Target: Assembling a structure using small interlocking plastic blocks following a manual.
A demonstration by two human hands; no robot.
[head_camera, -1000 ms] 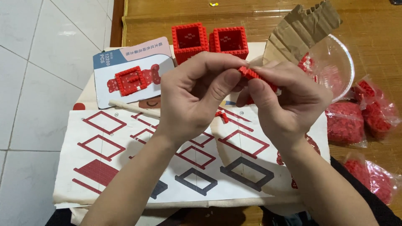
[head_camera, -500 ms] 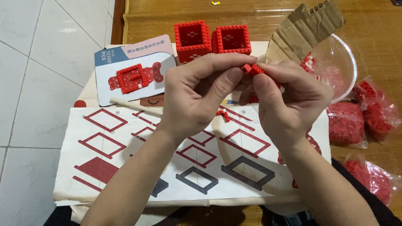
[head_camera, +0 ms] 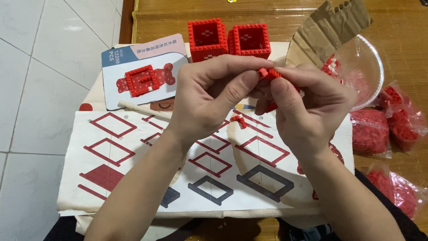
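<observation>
Since a second ago the two hands have barely shifted, drifting slightly right while staying pressed together over the sheet.

Head view, looking down: the left hand and right hand meet at their fingertips, both pinching a small red brick piece held in the air above the instruction sheet. The left thumb and forefinger close on the piece from the left; the right hand curls around it from the right, hiding most of it. Just beyond the hands stand two hollow red brick boxes, side by side and touching. A picture card lies to the left of them. One loose red brick rests on the sheet below the hands. To the right sit a clear bowl, a torn brown paper bag and sealed bags of red bricks, all on a wooden bench.

Risk, as a judgement: the piece is tiny and gripped only by fingertips, so uneven pressure could snap bricks off or flick it to the tiled floor at the left.
</observation>
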